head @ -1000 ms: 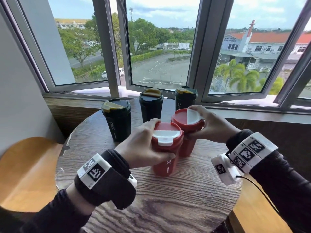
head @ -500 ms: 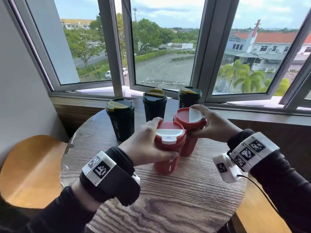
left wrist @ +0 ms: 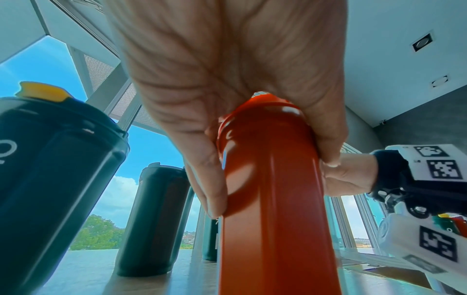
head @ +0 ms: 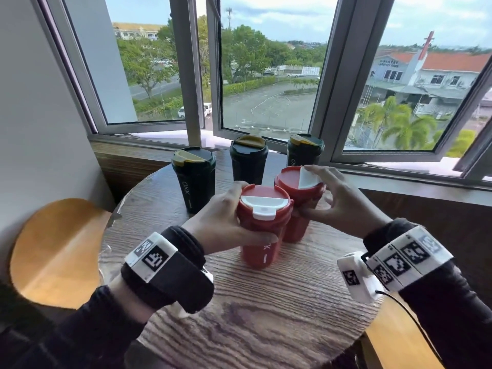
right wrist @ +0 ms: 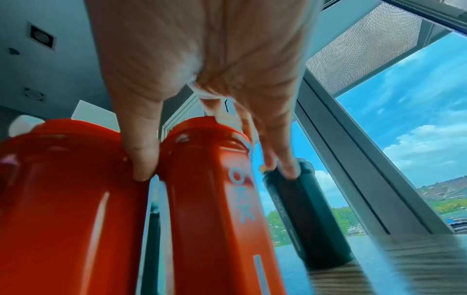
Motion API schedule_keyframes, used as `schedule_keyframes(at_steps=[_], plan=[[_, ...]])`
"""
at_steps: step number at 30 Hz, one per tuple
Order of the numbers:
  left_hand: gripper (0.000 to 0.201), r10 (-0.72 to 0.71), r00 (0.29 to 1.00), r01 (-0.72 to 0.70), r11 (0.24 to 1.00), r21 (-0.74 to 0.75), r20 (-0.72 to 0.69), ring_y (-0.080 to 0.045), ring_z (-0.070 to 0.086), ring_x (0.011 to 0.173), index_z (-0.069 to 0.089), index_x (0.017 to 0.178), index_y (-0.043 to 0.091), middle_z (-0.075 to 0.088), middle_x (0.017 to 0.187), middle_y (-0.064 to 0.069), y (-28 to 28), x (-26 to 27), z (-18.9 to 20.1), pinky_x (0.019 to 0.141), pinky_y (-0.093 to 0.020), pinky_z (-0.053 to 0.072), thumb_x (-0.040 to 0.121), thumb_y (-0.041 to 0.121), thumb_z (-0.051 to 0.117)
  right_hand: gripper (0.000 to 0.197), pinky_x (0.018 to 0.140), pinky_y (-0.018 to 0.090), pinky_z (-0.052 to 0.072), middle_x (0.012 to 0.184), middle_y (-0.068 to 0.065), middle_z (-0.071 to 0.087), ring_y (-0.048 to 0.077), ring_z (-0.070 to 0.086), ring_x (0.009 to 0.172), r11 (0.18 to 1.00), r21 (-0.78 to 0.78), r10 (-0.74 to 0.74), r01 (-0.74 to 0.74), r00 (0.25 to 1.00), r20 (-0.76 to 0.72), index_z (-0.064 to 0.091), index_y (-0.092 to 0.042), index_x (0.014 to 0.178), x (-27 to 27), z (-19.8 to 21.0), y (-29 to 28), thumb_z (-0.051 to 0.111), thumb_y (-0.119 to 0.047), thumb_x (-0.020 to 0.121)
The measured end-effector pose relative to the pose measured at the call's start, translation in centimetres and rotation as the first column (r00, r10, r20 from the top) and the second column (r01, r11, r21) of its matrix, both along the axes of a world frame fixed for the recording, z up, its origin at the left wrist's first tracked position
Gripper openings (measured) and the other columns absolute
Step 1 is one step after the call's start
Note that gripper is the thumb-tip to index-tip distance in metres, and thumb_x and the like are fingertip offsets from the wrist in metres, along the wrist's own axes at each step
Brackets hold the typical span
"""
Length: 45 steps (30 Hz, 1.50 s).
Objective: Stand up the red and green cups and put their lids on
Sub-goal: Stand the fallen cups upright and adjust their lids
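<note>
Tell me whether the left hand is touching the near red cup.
Touching. The left wrist view shows the left hand wrapped round the near red cup, thumb and fingers pressed against its sides just under the lid.

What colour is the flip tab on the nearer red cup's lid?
White, on a red lid; clearest in the head view.

- the right hand [right wrist: 202, 59] is reaching down from the top of the frame, its thumb [right wrist: 141, 155] lying in the gap between two upright red cups.
- the right-hand red cup [right wrist: 215, 209] is showing pale "okk" lettering and wearing a red lid [right wrist: 202, 129]; its fingers [right wrist: 267, 151] are trailing down the cup's far side, blurred.
- the left-hand red cup [right wrist: 63, 209] is standing just beside it.
- a dark green cup [right wrist: 303, 215] is standing behind on the wooden counter [right wrist: 404, 265], before the window.
</note>
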<state>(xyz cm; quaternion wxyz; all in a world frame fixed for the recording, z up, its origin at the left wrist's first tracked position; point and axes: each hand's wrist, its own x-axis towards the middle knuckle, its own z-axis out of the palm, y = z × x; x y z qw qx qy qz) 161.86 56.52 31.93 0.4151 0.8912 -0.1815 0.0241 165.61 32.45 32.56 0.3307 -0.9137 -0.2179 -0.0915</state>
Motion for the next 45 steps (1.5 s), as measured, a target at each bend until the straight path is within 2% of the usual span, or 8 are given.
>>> schedule_keyframes(at_steps=[3, 8, 14, 18, 24, 27, 34, 45], plan=[[0.095, 0.009, 1.000, -0.009, 1.000, -0.007, -0.002, -0.001, 0.055, 0.103, 0.034, 0.133, 0.020, 0.053, 0.106, 0.017, 0.0, -0.3, 0.0, 0.078, -0.005, 0.046, 0.056, 0.045, 0.083, 0.083, 0.112, 0.030, 0.026, 0.148, 0.003, 0.032, 0.013, 0.030, 0.135, 0.997, -0.074, -0.004, 0.011, 0.996, 0.091, 0.039, -0.018, 0.140, -0.7, 0.2, 0.1, 0.078, -0.037, 0.069], [0.090, -0.023, 0.999, 0.023, 1.000, 0.002, 0.026, 0.001, 0.057, 0.099, 0.037, 0.130, 0.022, 0.055, 0.109, 0.015, 0.4, -0.4, -0.1, 0.080, -0.008, 0.048, 0.057, 0.048, 0.083, 0.071, 0.116, 0.040, 0.025, 0.150, -0.008, 0.035, 0.012, 0.023, 0.142, 0.995, -0.086, 0.068, -0.052, 0.979, 0.193, 0.043, -0.024, 0.137, -2.7, 0.9, 0.9, 0.076, -0.027, 0.074], [0.102, -0.122, 0.992, 0.122, 0.992, -0.012, -0.015, -0.005, 0.060, 0.103, 0.033, 0.137, 0.020, 0.056, 0.120, 0.005, 2.9, 0.9, 0.1, 0.086, -0.029, 0.055, 0.053, 0.049, 0.084, 0.065, 0.108, 0.016, 0.030, 0.142, -0.013, 0.045, 0.000, 0.037, 0.133, 0.982, -0.107, 0.177, -0.157, 0.960, 0.219, 0.049, -0.025, 0.133, -4.7, 1.1, 3.7, 0.069, -0.036, 0.073], [0.090, -0.185, 0.980, 0.181, 0.982, 0.060, 0.066, -0.005, 0.061, 0.099, 0.041, 0.131, 0.020, 0.058, 0.115, 0.004, 5.3, 2.1, 1.3, 0.080, -0.025, 0.056, 0.057, 0.049, 0.081, 0.067, 0.100, -0.003, 0.022, 0.141, -0.018, 0.046, -0.010, 0.037, 0.129, 0.990, -0.123, 0.095, -0.066, 0.965, 0.245, 0.048, -0.032, 0.134, -5.3, 0.7, 5.5, 0.065, -0.055, 0.073], [0.061, -0.052, 0.913, -0.039, 0.976, 0.213, 0.406, -0.012, 0.058, 0.103, 0.055, 0.120, 0.020, 0.061, 0.116, 0.004, 8.6, 4.8, 2.6, 0.088, -0.031, 0.050, 0.073, 0.057, 0.066, 0.061, 0.108, 0.018, 0.034, 0.133, -0.015, 0.055, -0.002, 0.043, 0.130, 0.998, -0.058, 0.012, 0.004, 0.964, 0.266, 0.060, -0.026, 0.125, -5.3, -0.4, 7.1, 0.066, -0.056, 0.072], [0.047, 0.024, 0.854, -0.174, 0.955, 0.242, 0.520, -0.020, 0.052, 0.110, 0.058, 0.113, 0.021, 0.060, 0.118, 0.002, 9.9, 6.7, 2.8, 0.089, -0.035, 0.046, 0.077, 0.051, 0.063, 0.059, 0.108, 0.014, 0.031, 0.130, -0.016, 0.057, -0.002, 0.042, 0.131, 0.998, -0.039, -0.035, 0.047, 0.964, 0.265, 0.063, -0.026, 0.122, -5.5, -0.5, 7.6, 0.067, -0.054, 0.070], [0.075, 0.172, 0.930, -0.310, 0.842, 0.441, 0.326, -0.033, 0.045, 0.118, 0.048, 0.126, 0.019, 0.051, 0.126, -0.011, 10.8, 9.8, 2.6, 0.095, -0.042, 0.044, 0.071, 0.071, 0.053, 0.060, 0.113, 0.042, 0.030, 0.131, -0.019, 0.056, -0.004, 0.040, 0.131, 0.997, -0.004, -0.074, 0.077, 0.972, 0.221, 0.062, -0.028, 0.122, -5.7, -0.7, 7.7, 0.067, -0.056, 0.070], [0.077, 0.121, 0.975, -0.166, 0.955, 0.248, 0.187, -0.023, 0.053, 0.107, 0.049, 0.122, 0.012, 0.058, 0.117, -0.010, 10.6, 10.1, 2.3, 0.082, -0.021, 0.035, 0.061, 0.046, 0.081, 0.060, 0.111, 0.014, 0.025, 0.130, -0.017, 0.057, -0.004, 0.038, 0.133, 0.998, 0.016, -0.066, 0.064, 0.979, 0.195, 0.062, -0.029, 0.123, -5.6, -0.7, 7.6, 0.068, -0.055, 0.069]])
